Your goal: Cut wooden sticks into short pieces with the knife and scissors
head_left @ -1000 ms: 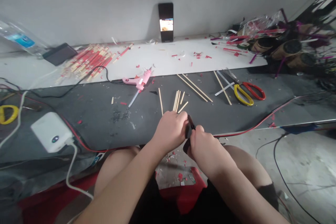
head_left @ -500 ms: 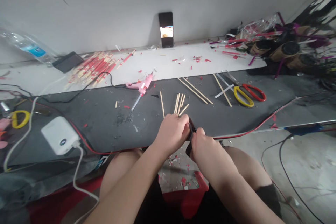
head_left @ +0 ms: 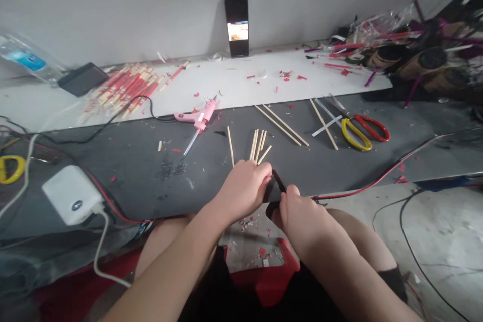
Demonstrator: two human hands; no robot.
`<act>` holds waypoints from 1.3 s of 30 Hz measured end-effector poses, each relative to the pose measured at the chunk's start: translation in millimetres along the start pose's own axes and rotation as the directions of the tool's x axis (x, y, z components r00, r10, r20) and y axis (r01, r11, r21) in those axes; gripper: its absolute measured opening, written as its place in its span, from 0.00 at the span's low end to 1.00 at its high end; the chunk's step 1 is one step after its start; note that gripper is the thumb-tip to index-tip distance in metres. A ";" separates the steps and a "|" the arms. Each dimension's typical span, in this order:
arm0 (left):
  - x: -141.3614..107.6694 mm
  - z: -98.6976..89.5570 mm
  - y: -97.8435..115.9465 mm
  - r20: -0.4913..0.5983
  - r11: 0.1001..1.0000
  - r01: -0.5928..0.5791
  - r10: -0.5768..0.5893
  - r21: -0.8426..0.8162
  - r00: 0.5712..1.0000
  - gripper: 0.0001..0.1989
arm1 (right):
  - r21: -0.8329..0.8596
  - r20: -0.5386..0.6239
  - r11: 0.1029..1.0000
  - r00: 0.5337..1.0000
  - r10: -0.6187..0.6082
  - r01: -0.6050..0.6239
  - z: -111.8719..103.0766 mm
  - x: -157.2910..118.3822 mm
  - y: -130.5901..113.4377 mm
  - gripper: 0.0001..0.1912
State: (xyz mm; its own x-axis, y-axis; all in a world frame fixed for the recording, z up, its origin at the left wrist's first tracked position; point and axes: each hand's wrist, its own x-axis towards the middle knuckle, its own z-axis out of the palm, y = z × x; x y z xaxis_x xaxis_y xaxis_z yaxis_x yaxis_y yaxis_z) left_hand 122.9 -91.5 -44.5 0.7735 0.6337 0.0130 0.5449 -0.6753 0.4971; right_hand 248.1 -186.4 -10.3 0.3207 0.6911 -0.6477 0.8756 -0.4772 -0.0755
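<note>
Our left hand (head_left: 241, 188) and right hand (head_left: 298, 216) press in from either side, fingers curled closed, pinching a dark flat strip (head_left: 272, 191) between them, seemingly to keep it steady. It sits down and right of the pink hot glue gun (head_left: 198, 118). Loose wooden sticks (head_left: 258, 146) lie just right of that gun, within easy reach, and yellow-and-red-handled scissors (head_left: 362, 131) lie farther right of it.

the left hand (head_left: 243, 190) and right hand (head_left: 300, 219) sit close together in front of the body, fingers curled and pinching inward. the left forearm (head_left: 166, 274) and right forearm (head_left: 339, 266) angle in from either side, meeting at the hands.
</note>
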 end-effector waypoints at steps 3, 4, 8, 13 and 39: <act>2.3 -1.7 -0.7 0.018 1.000 0.005 -0.005 -0.026 1.000 0.10 | 0.011 0.016 1.000 1.000 -0.001 0.001 -3.3 3.1 -0.2 0.12; 2.9 -1.6 -0.6 0.020 1.000 0.006 -0.005 -0.030 1.000 0.10 | 0.013 0.018 1.000 1.000 -0.001 0.001 -3.7 3.7 -0.5 0.12; 3.6 0.2 -0.2 0.021 1.000 0.007 -0.007 -0.025 1.000 0.10 | 0.019 0.031 1.000 1.000 -0.004 0.004 -3.1 4.9 -1.2 0.12; 4.3 1.8 0.5 0.021 1.000 0.004 -0.004 -0.015 1.000 0.11 | 0.031 0.032 0.999 0.999 -0.010 0.009 -2.7 5.1 -0.6 0.12; 5.0 5.0 1.3 -0.018 0.999 0.020 -0.020 -0.032 1.000 0.10 | -0.119 -0.024 0.971 0.977 -0.212 0.207 -3.9 3.8 2.8 0.13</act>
State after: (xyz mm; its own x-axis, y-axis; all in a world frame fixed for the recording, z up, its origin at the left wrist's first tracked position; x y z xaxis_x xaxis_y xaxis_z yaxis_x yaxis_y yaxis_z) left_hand 129.1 -91.0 -48.1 0.7564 0.6539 0.0188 0.5491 -0.6503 0.5250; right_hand 253.1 -183.0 -10.1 0.1370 0.7894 -0.5984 0.9597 -0.2554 -0.1173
